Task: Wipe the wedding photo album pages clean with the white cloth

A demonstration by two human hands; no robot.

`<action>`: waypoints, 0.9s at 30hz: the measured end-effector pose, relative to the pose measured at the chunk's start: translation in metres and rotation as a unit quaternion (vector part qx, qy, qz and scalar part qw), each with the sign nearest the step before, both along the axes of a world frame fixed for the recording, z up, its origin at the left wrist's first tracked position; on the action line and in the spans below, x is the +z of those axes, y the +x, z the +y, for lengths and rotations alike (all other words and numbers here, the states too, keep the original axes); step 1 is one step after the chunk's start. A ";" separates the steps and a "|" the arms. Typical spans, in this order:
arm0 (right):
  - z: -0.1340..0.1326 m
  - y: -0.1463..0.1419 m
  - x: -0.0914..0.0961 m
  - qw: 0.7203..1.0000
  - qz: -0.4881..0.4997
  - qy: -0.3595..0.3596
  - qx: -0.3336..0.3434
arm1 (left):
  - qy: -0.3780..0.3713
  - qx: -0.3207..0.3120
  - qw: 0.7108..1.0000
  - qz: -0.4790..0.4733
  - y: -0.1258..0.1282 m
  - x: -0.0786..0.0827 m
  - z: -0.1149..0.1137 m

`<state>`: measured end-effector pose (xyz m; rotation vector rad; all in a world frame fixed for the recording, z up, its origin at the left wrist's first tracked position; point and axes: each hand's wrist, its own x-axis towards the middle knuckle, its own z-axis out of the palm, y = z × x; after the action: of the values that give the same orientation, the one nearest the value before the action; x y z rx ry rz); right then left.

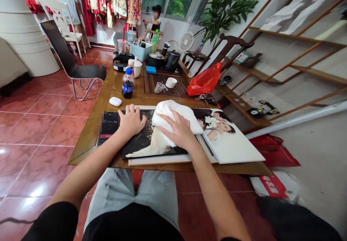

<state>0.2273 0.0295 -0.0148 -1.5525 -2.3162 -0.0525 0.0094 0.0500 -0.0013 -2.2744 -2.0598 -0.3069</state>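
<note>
A large photo album [230, 143] lies open on the wooden table [89, 132] in front of me, showing a dark page on the left and a pale page with a couple on the right. My left hand [131, 121] rests flat on the dark page's upper left corner, fingers spread. My right hand [177, 130] presses a bunched white cloth [168, 112] down onto the middle of the album, fingers curled over it.
A phone [108, 127] lies left of the album, with a white earbud case [115, 101] and a cola bottle [127, 83] behind it. A red plastic bag [204, 80], keys, cups and kettles sit farther back. A black chair [73, 65] stands at the left. A person sits at the far end.
</note>
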 end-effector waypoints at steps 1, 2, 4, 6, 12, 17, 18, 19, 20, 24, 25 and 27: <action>0.000 0.000 -0.001 1.000 0.002 0.004 0.004 | 0.002 0.002 1.000 0.000 0.000 0.000 0.000; -0.002 0.001 -0.001 1.000 0.003 0.007 0.009 | 0.004 0.003 1.000 0.000 0.000 0.000 0.000; -0.010 0.002 -0.002 1.000 -0.001 0.008 0.018 | 0.008 0.002 1.000 -0.001 0.000 -0.001 0.000; -0.021 0.003 -0.002 1.000 -0.010 0.005 0.029 | 0.009 0.001 1.000 0.000 0.000 -0.001 0.000; -0.052 0.006 -0.001 0.998 -0.027 0.004 0.056 | 0.018 0.001 1.000 0.005 0.000 -0.003 0.000; -0.051 0.007 0.000 0.998 -0.026 -0.014 0.047 | 0.011 -0.006 1.000 0.008 0.000 -0.001 0.000; -0.047 0.007 0.000 0.999 -0.025 -0.019 0.041 | 0.010 -0.007 1.000 0.008 0.000 -0.001 0.000; -0.043 0.006 0.001 0.999 -0.025 -0.023 0.033 | 0.010 -0.008 1.000 0.007 0.000 0.000 0.001; -0.038 0.004 0.001 0.999 -0.025 -0.025 0.024 | 0.010 -0.009 1.000 0.006 0.000 0.000 0.001; -0.016 -0.006 0.004 0.999 -0.025 -0.038 -0.005 | 0.016 -0.010 1.000 0.008 0.000 -0.001 0.002; -0.012 -0.009 0.005 0.999 -0.024 -0.040 -0.009 | 0.018 -0.010 1.000 0.010 0.000 -0.001 0.002; -0.004 -0.013 0.006 0.999 -0.023 -0.039 -0.012 | 0.022 -0.010 1.000 0.013 0.000 -0.001 0.002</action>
<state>0.2146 0.0252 -0.0090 -1.6322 -2.3617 -0.0034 0.0093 0.0517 -0.0027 -2.2633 -1.9992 -0.3174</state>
